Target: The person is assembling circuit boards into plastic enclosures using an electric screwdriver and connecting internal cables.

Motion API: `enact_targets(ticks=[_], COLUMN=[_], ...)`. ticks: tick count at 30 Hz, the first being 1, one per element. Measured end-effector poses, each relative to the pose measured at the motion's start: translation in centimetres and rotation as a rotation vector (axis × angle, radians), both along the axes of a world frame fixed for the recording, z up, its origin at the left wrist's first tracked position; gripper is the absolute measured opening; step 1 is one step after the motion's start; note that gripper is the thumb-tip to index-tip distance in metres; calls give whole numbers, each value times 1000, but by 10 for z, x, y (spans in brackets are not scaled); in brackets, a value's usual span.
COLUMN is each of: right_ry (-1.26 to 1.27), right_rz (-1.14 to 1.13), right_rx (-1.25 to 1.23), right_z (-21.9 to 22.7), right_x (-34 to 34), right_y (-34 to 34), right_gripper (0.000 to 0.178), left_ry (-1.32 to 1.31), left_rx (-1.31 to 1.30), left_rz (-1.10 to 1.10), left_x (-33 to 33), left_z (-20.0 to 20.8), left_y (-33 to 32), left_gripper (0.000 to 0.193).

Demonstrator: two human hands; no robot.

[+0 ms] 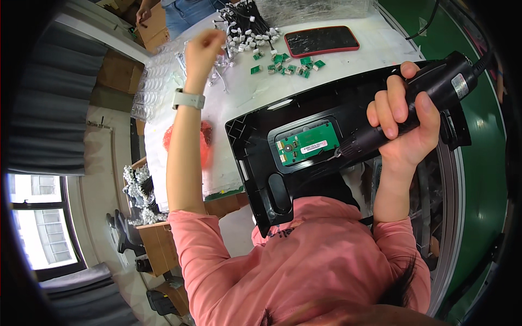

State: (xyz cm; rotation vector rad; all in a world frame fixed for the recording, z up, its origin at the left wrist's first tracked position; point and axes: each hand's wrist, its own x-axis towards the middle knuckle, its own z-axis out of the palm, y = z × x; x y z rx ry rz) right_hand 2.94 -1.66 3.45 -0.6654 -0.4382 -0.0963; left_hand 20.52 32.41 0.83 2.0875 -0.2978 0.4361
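My right hand point(402, 111) is wrapped round a black electric screwdriver point(448, 81), held aslant with its bit pointing down and left. The bit end is close to the lower right corner of a green circuit board point(312, 145); I cannot tell whether it touches. That board sits in a recess of a large black plastic housing point(255, 120), tilted across the table's near edge. My left hand point(202, 50) is raised over the far left of the table, fingers bent together near white-ended cables point(217, 73). Anything between those fingertips is too small to make out.
Several small green boards point(288, 68) lie beyond the housing, near a red-cased phone point(322, 41). A heap of black cables with white connectors point(247, 24) is at the back. A red plastic bag point(205, 142) lies by my left forearm. Another person's hand point(143, 15) shows at far left.
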Motion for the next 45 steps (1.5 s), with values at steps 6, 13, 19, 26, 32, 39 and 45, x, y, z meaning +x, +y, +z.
enact_targets(ticks=[6, 13, 19, 26, 32, 39, 45], right_ry=[13, 1, 19, -10, -8, -50, -34], right_rz=[12, 34, 4, 47, 100, 116, 140], right_rx=[-7, -54, -49, 14, 28, 50, 2], right_z=[-4, -6, -7, -13, -15, 3, 2], right_x=[1, -1, -2, 1, 0, -11, -10], right_y=[3, -2, -1, 0, -8, -12, -7], right_gripper=[37, 40, 40, 37, 39, 39, 41], left_ry=[-128, -49, -173, -152, -164, -196, -130], left_rx=[476, 549, 528, 547, 531, 423, 481], left_rz=[-170, -168, -190, -190, -237, -141, -126], left_x=[-20, -18, -17, -20, -42, -44, -47], left_z=[-27, -29, -31, -35, -40, -52, -50], left_y=[-36, -38, -42, -52, -55, -49, -47], left_gripper=[21, 23, 23, 24, 21, 23, 18])
